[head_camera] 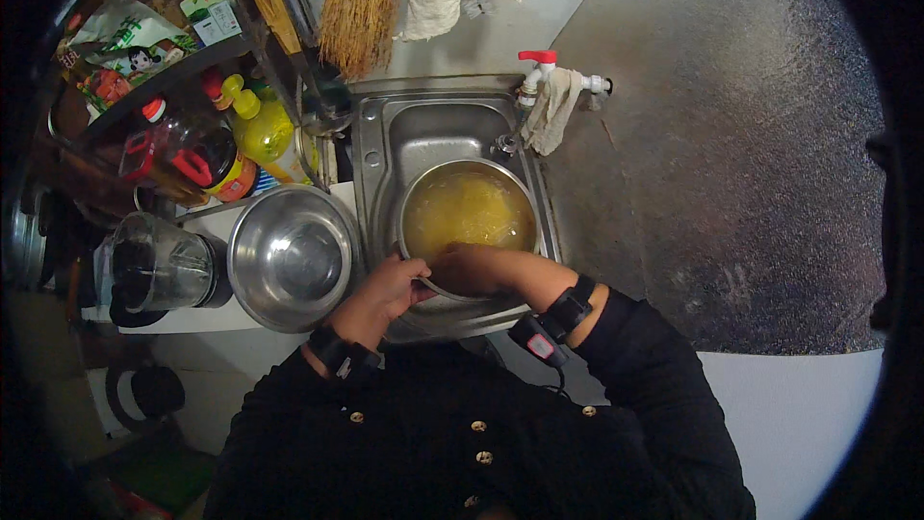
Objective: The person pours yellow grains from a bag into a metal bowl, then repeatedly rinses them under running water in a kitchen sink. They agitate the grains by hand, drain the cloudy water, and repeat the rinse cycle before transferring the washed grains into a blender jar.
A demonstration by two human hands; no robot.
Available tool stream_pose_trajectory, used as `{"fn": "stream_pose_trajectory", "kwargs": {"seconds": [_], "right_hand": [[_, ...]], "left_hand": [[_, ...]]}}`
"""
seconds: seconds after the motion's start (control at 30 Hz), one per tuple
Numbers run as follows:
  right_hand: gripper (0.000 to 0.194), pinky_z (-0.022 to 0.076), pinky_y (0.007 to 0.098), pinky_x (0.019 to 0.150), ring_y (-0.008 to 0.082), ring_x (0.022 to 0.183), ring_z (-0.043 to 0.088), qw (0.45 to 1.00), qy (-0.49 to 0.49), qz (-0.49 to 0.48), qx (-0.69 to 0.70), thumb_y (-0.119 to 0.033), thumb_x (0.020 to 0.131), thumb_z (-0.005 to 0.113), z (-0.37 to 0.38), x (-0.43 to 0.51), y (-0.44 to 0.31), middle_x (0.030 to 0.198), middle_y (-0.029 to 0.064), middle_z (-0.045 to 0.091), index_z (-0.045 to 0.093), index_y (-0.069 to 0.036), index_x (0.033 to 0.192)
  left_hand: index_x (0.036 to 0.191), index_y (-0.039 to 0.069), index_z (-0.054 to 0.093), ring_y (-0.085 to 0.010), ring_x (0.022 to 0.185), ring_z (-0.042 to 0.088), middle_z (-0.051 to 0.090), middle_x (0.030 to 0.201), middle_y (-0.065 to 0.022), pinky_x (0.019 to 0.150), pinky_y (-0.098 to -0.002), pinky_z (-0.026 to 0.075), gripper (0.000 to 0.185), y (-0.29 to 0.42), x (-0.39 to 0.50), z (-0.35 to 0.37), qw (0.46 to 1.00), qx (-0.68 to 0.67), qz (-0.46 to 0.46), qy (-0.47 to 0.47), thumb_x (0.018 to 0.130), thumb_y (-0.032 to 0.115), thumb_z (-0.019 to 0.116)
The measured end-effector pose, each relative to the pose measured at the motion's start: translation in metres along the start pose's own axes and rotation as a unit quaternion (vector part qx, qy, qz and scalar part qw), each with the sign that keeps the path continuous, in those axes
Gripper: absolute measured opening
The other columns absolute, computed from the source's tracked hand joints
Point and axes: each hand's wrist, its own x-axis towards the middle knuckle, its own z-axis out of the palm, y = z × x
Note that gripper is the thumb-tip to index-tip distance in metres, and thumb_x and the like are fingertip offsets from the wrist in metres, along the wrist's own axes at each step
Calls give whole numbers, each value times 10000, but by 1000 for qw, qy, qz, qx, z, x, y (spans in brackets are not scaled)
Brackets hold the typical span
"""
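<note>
A round metal pot [538, 227] stands in the stainless steel sink [447, 131], holding cloudy yellow liquid [476, 206]. Something paler yellow shows within the liquid, but what it is cannot be made out. My left hand [398, 283] grips the pot's near-left rim, thumb on top and fingers below. Over the near rim reaches my right hand [468, 267], its fingers hidden down in the pot. Whether those fingers hold anything is not visible.
Left of the sink are an empty metal bowl [289, 256] and a clear blender jug [170, 267]. A yellow pump bottle [266, 136] stands on the crowded rack. A red-handled tap [538, 56] with a draped cloth [552, 115] rises at the sink's far right corner.
</note>
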Motion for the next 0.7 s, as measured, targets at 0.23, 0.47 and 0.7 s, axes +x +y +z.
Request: {"fn": "stream_pose_trajectory", "kwargs": {"seconds": [0.23, 0.47, 0.7], "right_hand": [[269, 405, 360, 818, 271, 878, 553, 982, 16, 83, 168, -151, 791, 454, -10, -16, -5, 981, 139, 570, 549, -83, 1033], [285, 426, 378, 799, 292, 859, 566, 988, -3, 146, -54, -190, 726, 511, -8, -27, 50, 945, 121, 597, 579, -106, 990], [341, 382, 394, 863, 333, 964, 478, 918, 211, 328, 69, -164, 702, 522, -19, -30, 57, 1079, 148, 513, 561, -90, 1033]], "left_hand": [[1025, 76, 489, -197, 724, 570, 552, 910, -53, 577, -330, 508, 319, -1, 3, 3, 1000, -22, 11, 15, 710, 39, 514], [1054, 99, 459, -198, 764, 559, 536, 934, -51, 612, -329, 501, 359, 0, 0, 2, 1000, 12, -2, 8, 704, 41, 511], [1113, 141, 409, -198, 823, 535, 501, 965, -44, 676, -359, 496, 439, -1, -2, 0, 1000, 9, -19, -13, 696, 47, 504]]}}
